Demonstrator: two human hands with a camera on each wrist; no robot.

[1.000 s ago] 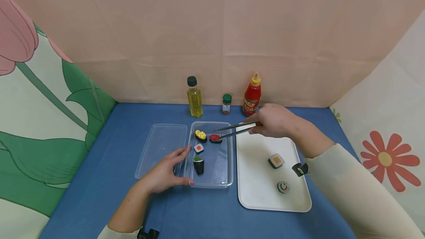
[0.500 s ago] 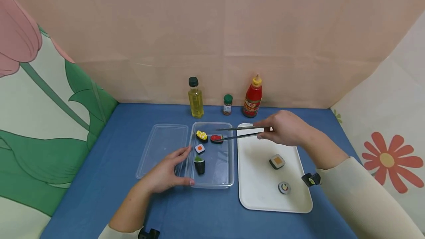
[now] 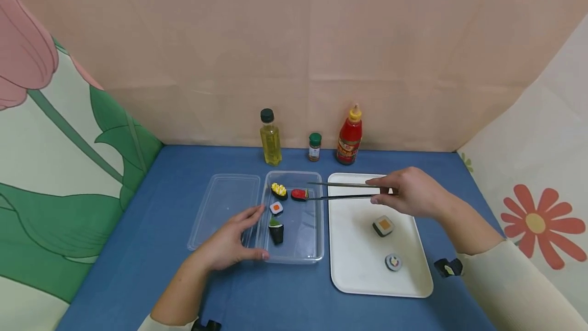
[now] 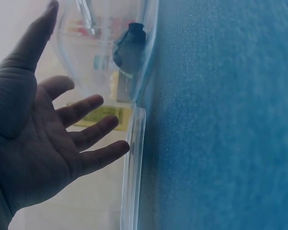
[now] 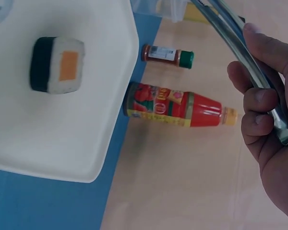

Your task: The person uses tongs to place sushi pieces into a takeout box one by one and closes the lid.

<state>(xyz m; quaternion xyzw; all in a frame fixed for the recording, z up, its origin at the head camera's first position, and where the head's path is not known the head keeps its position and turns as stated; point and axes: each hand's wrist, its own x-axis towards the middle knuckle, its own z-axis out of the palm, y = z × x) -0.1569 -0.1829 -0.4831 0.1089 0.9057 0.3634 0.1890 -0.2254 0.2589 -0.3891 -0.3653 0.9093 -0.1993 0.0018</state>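
Nearest, the left hand [image 3: 236, 241], fingers and thumb spread and gripping nothing, stands at the left wall of the clear box [image 3: 300, 234]; actual contact cannot be told. The lid [image 3: 225, 193] lies flat left of the box. On the white tray [image 3: 353, 269] to the right rest a round roll [image 3: 393, 262] and, farther, a square roll [image 3: 383, 226]. Along the box's left side, near to far, lie a dark cone [image 3: 276, 233], an orange-centred roll [image 3: 276, 208] and a yellow-topped piece [image 3: 278, 191]. The red piece [image 3: 299, 194] lies in the far part, right of the yellow one. The right hand [image 3: 411, 193], above the tray, pinches metal tongs [image 5: 281, 129]; their arms stand apart, tips at the red piece's right end, contact uncertain.

Farther, left to right, stand an oil bottle [image 3: 271, 142], a green-capped jar [image 3: 314, 148] with a white label, its print too small to read, and a red sauce bottle [image 3: 349, 139] with a red-and-yellow pictorial label, its lettering too blurred to read. Blue cloth [image 3: 257, 300] covers the surface; a plain beige sheet [image 3: 294, 55] hangs behind, flanked by a tulip print [image 3: 27, 40] at left and a red flower print [image 3: 535, 222] at right.
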